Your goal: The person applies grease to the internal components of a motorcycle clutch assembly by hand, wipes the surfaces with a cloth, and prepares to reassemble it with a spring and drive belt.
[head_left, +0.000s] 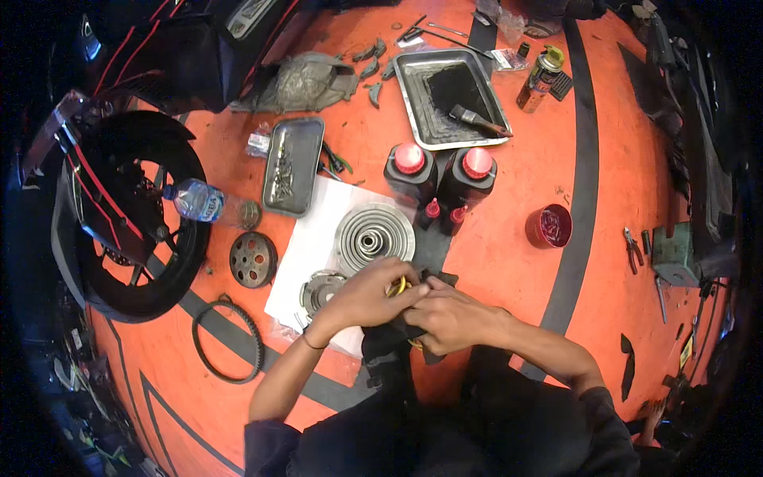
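My left hand (369,292) and my right hand (455,316) meet in front of me, fingers closed and almost touching. Between them is a dark piece with a yellow curved part (397,286); the fingers cover most of it, so its kind cannot be made out. Just beyond my hands, a round metal pulley (375,238) with stepped rings lies on a white sheet (300,266). A smaller metal disc-shaped part (319,291) rests beside my left wrist, partly hidden by it.
Two black bottles with red caps (409,159) (477,163) stand ahead. Behind them, a metal tray (413,119) holds a brush (479,120). A tray of bolts (294,167), clutch drum (253,259), belt (199,350) and water bottle (197,199) lie left; a red cup (548,226) stands right.
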{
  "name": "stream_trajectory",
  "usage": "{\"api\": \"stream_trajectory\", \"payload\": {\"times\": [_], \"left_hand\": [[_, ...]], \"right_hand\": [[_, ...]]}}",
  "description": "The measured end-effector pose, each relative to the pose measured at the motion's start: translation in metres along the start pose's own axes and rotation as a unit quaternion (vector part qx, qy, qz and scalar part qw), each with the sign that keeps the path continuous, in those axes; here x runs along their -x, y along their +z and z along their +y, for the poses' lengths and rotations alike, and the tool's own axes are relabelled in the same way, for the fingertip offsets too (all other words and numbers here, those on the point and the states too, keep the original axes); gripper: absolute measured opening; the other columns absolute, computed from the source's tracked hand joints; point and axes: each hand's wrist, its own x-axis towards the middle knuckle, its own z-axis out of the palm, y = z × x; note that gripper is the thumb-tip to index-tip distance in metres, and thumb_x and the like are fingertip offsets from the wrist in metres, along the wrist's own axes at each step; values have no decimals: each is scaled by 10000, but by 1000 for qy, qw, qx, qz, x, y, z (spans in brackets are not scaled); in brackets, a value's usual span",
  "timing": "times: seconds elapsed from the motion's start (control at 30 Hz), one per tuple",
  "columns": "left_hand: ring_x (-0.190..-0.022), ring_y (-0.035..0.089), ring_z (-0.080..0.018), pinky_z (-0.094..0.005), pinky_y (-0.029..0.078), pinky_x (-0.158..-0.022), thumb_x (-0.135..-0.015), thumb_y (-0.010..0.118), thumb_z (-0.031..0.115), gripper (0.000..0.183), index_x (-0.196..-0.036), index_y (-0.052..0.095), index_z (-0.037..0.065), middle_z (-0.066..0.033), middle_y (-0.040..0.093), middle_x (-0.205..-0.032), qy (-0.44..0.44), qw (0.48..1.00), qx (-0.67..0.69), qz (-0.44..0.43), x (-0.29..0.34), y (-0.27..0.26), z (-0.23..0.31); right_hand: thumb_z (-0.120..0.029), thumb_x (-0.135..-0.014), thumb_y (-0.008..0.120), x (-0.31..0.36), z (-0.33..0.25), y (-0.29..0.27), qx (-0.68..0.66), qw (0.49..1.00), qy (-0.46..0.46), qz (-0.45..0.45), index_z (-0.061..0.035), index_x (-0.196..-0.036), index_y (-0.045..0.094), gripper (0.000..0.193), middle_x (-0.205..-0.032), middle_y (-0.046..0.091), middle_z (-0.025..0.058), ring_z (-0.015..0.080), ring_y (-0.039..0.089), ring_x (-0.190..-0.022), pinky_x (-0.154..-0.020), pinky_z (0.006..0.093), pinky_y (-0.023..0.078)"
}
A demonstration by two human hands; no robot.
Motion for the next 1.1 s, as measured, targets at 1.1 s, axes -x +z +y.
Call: {"api": "stream_trajectory", "payload": {"times": [1.1], "left_hand": [[-858, 637, -175, -302, 492, -811, -912, 662, 168, 239, -1052, 669, -26, -125, 701, -933, -126, 903, 209, 355, 27, 59, -59]], "right_hand": [[-215, -899, 688, 42, 18, 18, -477, 806, 307, 169, 49, -1062, 639, 313, -874, 674, 45, 140, 616, -778, -711, 304, 500]]}}
